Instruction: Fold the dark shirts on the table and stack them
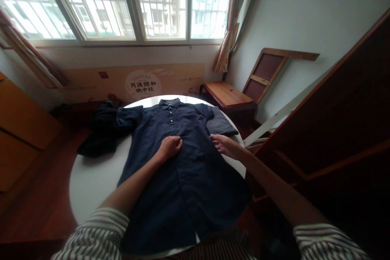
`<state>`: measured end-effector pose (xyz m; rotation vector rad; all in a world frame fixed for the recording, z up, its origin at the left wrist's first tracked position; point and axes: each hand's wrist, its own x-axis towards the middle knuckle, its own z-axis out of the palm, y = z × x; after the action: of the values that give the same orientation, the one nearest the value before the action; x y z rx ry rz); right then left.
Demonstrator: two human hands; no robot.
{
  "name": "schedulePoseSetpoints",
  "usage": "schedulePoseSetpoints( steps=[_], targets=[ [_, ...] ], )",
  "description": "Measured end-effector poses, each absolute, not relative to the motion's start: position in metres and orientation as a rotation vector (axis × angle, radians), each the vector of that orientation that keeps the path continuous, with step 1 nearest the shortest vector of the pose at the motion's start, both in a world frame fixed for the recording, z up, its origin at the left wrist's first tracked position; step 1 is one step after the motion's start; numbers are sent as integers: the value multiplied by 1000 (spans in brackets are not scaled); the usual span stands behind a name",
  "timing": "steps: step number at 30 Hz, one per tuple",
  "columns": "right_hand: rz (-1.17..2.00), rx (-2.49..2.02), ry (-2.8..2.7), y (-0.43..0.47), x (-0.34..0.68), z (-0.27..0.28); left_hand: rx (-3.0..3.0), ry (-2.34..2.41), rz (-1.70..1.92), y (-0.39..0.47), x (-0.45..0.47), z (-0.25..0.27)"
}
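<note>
A dark navy short-sleeved shirt [198, 183] lies front up on a round white table [88, 183]. Its collar points toward the window and its hem hangs over the near edge. My left hand [170, 146] is closed, resting at the middle of the shirt by the button placket, with the fabric at its curled fingertips. At the shirt's right side edge, below the sleeve, my right hand [224, 145] is closed in a pinch on the cloth. Beside that hand lies a folded dark grey garment [224, 124], partly under the right sleeve.
A heap of black clothing [102, 134] sits on the table's left side. Behind the table to the right stands a low wooden stool or bench [228, 93], with a wooden frame [265, 69] against the wall. A large dark wooden panel [335, 130] rises close on my right.
</note>
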<state>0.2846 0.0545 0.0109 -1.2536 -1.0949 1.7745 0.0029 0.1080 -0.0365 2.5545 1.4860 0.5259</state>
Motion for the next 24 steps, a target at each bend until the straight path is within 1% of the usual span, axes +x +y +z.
schedulePoseSetpoints(
  steps=[2, 4, 10, 19, 24],
  targets=[
    [1881, -1298, -898, 73, 268, 14, 2564, 1486, 518, 108, 3, -36],
    [1896, -1335, -855, 89, 252, 18, 2566, 1496, 490, 107, 4, -34],
    [1694, -1250, -882, 125, 230, 27, 2558, 1511, 472, 105, 5, -30],
    [1587, -1375, -789, 176, 268, 40, 2541, 1484, 500, 107, 6, -34],
    [1484, -1437, -769, 202, 276, 38, 2540, 1496, 503, 107, 6, -35]
  ],
)
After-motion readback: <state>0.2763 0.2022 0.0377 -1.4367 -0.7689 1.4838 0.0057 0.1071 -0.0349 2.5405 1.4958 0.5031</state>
